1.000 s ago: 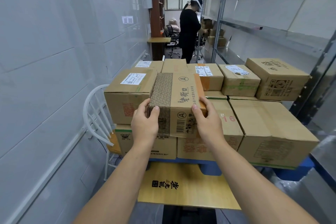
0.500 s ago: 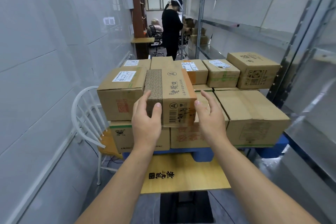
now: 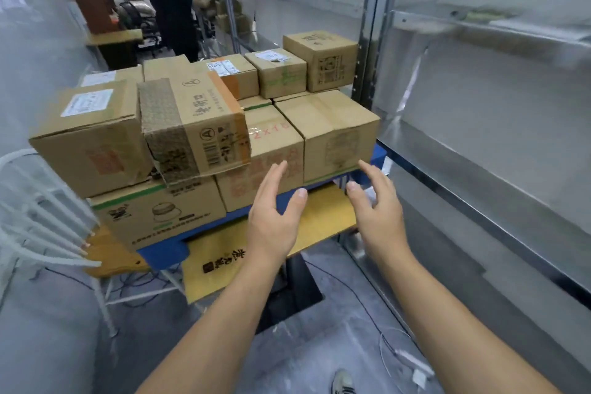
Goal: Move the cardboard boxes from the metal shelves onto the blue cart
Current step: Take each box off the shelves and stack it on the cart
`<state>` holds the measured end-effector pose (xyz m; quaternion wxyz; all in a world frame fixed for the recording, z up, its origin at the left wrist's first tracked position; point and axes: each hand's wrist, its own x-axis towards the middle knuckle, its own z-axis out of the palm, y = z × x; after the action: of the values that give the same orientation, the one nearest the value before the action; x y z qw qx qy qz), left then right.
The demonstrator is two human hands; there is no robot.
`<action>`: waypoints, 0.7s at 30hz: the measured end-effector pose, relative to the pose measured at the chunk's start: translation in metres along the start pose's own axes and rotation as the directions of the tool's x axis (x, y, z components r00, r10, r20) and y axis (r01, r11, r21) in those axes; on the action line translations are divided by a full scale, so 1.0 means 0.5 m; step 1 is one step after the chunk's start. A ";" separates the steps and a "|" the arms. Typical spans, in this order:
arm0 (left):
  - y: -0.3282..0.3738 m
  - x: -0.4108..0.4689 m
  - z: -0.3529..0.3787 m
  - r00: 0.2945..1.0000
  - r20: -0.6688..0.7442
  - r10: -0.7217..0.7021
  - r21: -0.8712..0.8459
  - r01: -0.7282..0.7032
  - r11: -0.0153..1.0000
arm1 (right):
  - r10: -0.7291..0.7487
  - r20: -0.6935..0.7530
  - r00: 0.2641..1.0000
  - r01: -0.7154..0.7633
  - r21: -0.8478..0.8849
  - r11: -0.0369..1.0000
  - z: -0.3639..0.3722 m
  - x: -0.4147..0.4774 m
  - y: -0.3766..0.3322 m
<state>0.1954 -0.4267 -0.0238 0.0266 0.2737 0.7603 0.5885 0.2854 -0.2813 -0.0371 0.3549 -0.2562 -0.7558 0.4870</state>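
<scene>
Both hands are free here. The left hand (image 3: 275, 214) and right hand (image 3: 377, 211) hover side by side, fingers spread and loose, gripping nothing, just in front of the near edge of the blue plastic cart (image 3: 160, 254).

At 10 o'clock from the left hand is the brown cardboard box with patterned tape and a circled A (image 3: 192, 125). It sits on the top layer of the stack on the cart, a bit crooked, with its near bottom edge poking out past the box underneath. At its 9 o'clock, right up against it, is a brown cardboard box with a white shipping label (image 3: 89, 134). Under those two is a cardboard box with a green stripe and a printed drawing (image 3: 160, 211).

At 12 o'clock from the left hand there's a cardboard box with red print (image 3: 265, 163). A plain brown cardboard box (image 3: 332, 131) touches it at 3 o'clock. Further back, around 12 to 1 o'clock, a row of smaller cardboard boxes (image 3: 278, 72) fills the far end of the cart. Every box is closed and taped, so no idea what's inside any of them.

The silver metal shelves (image 3: 479, 29) run along the 3 o'clock side. A yellow wooden board with black print (image 3: 217, 253) sticks out below the cart at 6 o'clock, and a white wire chair (image 3: 38, 217) stands at 9 o'clock. A person in black clothes (image 3: 169, 0) stands way down the aisle at 11 o'clock.
</scene>
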 end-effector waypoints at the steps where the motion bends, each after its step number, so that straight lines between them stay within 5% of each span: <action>1: 0.005 -0.008 0.021 0.999 0.047 0.002 -0.005 -0.002 1.000 | 0.009 -0.030 1.000 -0.009 -0.001 1.000 -0.024 -0.011 0.008; 13: 0.130 -0.146 0.320 0.886 0.443 0.136 -0.160 -0.071 0.985 | 0.093 -0.436 0.895 -0.157 -0.114 0.981 -0.372 -0.185 0.087; 21: 0.272 -0.355 0.498 0.798 0.554 0.237 -0.282 -0.088 0.955 | 0.080 -0.613 0.786 -0.213 -0.146 0.966 -0.627 -0.369 0.107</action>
<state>0.4888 -0.2654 -0.0264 0.2399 0.4998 0.6113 0.5647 0.6476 -0.2214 -0.0534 0.5088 -0.4914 -0.6278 0.3249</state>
